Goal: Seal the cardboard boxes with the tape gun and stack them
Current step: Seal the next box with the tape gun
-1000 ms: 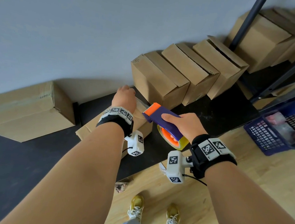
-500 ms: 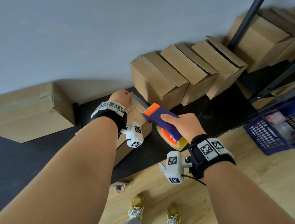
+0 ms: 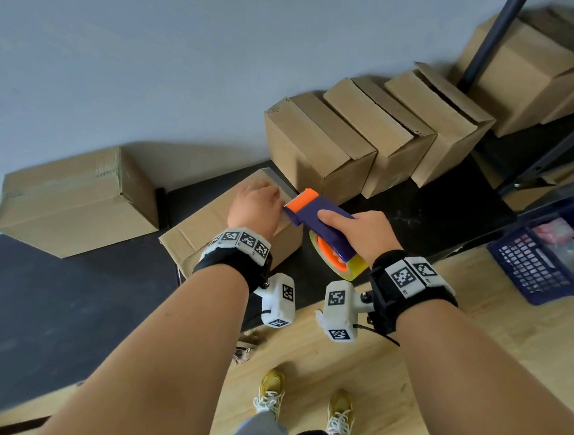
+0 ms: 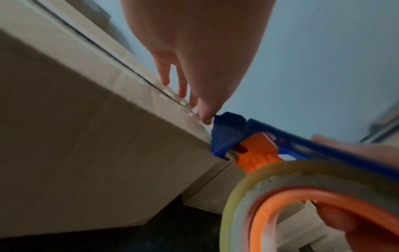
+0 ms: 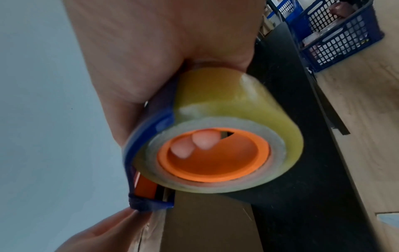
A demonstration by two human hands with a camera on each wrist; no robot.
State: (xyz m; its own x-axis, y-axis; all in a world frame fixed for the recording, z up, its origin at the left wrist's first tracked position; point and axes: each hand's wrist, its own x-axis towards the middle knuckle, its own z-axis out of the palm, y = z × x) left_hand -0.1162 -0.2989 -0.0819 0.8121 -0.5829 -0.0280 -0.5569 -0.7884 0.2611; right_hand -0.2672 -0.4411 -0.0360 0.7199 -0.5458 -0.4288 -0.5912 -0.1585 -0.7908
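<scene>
Since the earlier frame, your tape gun [image 3: 316,219] has travelled left to meet the box [image 3: 209,225] in front of you, and your left hand [image 3: 254,202] has slid toward the box's far right corner. Your right hand [image 3: 363,235] grips the tape gun from above, fingers curled through the orange core of the tape roll [image 5: 226,122], thumb on the blue body. The gun's orange-and-blue nose touches the box's top edge at the right end of the flap seam. Your left hand lies on the box top with fingers extended, their tips [image 4: 204,116] pressing along the seam just beside the nose; a strip of clear tape glints under them. The box sits on a black mat [image 3: 451,209], tilted relative to the wall. A row of three boxes [image 3: 371,131] leans together at the far right, against the wall. A larger taped box [image 3: 71,197] lies well apart at the left. A blue basket [image 3: 542,268] stands at the right on the wooden floor [image 3: 475,335].
</scene>
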